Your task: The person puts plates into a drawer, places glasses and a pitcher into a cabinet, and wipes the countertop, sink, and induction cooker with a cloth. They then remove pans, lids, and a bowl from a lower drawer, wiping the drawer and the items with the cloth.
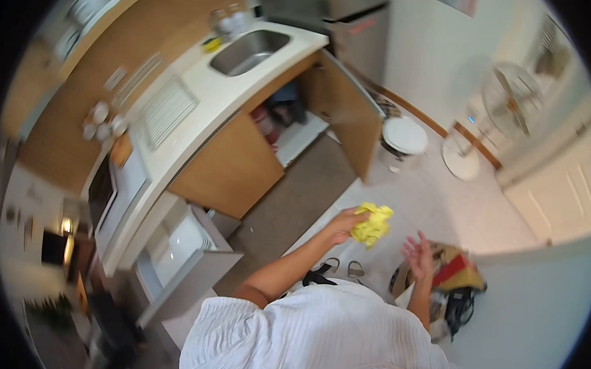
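My left hand (345, 225) is closed on a crumpled yellow cloth (373, 224), held out in front of my body above the floor. To its right my right hand (419, 255) hangs with fingers spread and nothing in it, just above a cardboard box (456, 270) with red and tan items. Below both hands my white ribbed shirt fills the lower middle of the view. My feet in sandals (342, 269) show under the left arm.
A white counter (200, 116) with a steel sink (250, 51) runs along the left. The under-sink cabinet door (345, 110) stands open. A white lidded bin (404, 137) and a standing fan (513, 99) are beyond. An open drawer unit (186, 252) sits at lower left.
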`<state>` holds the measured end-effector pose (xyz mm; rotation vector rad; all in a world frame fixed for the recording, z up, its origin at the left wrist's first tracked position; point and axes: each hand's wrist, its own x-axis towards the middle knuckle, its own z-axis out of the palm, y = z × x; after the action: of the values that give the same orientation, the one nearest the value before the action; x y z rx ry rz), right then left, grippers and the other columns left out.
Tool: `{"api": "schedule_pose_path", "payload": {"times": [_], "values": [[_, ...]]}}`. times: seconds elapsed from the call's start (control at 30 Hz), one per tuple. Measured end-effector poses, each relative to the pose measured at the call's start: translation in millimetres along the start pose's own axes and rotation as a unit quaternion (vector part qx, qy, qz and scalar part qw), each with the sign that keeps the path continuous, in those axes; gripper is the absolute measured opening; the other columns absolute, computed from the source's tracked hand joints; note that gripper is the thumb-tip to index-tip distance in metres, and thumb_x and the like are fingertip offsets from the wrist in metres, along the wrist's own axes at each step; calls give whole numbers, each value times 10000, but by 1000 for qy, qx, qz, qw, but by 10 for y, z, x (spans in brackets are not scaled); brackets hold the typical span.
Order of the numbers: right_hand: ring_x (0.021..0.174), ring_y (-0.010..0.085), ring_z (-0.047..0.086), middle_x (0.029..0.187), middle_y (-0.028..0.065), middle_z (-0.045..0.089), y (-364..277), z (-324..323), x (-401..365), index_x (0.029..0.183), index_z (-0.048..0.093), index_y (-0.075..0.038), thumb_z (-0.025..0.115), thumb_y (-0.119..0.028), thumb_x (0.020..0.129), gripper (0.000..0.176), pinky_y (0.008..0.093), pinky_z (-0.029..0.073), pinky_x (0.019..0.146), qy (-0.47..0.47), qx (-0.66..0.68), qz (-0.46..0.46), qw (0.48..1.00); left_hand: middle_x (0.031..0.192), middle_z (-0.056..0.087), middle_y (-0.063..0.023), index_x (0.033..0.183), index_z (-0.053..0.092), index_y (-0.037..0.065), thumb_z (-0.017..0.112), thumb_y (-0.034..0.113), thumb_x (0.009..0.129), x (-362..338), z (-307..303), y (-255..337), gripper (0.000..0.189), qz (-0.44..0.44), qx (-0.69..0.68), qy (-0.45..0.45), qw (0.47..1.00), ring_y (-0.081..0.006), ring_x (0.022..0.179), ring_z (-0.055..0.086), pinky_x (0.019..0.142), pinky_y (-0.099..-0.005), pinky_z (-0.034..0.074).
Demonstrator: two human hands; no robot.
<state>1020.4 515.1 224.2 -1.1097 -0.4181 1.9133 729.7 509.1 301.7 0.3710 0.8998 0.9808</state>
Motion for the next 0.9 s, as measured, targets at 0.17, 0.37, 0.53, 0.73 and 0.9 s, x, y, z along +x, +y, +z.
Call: {"api": "schedule_pose_path", "payload": {"times": [0.17,0.37,0.53,0.73,0.9], "values": [[891,113,566,1031,74,593,-91,1493,315,1178,501,-42,625,-167,842,379,251,466,765,-265,-114,39,957,1009,624,-56,1126,562,7,559,108,866,-97,1,56,278,142,96,86,981,-127,882,605,761,-249,490],[756,90,575,829,43,634,30,2292,1144,875,592,-17,632,-127,833,124,228,450,673,-268,-319,-11,909,955,630,-69,1091,572,-31,516,-22,831,-628,-722,573,266,278,32,269,922,-132,855,608,769,-235,492],[890,108,562,1055,66,564,381,3747,1024,1168,492,-72,588,-255,872,361,264,472,760,-357,-23,249,900,1005,612,-81,1112,548,-38,518,-39,830,-752,-1215,1156,283,395,67,354,845,-130,904,592,798,-238,487],[1050,169,489,1113,56,512,1400,5180,1576,1190,470,-75,567,-131,874,335,310,444,851,-416,-222,49,880,926,627,-34,1149,547,0,585,110,853,-1316,-2133,2292,318,337,63,234,910,-86,771,585,683,-206,477],[1037,275,515,1091,134,540,1736,6814,1766,1125,513,-61,565,-65,790,339,379,387,902,-480,-396,-401,672,955,634,-161,1052,617,40,504,27,836,-1803,-3981,3049,245,431,394,642,496,-270,823,607,770,-360,477]]}}
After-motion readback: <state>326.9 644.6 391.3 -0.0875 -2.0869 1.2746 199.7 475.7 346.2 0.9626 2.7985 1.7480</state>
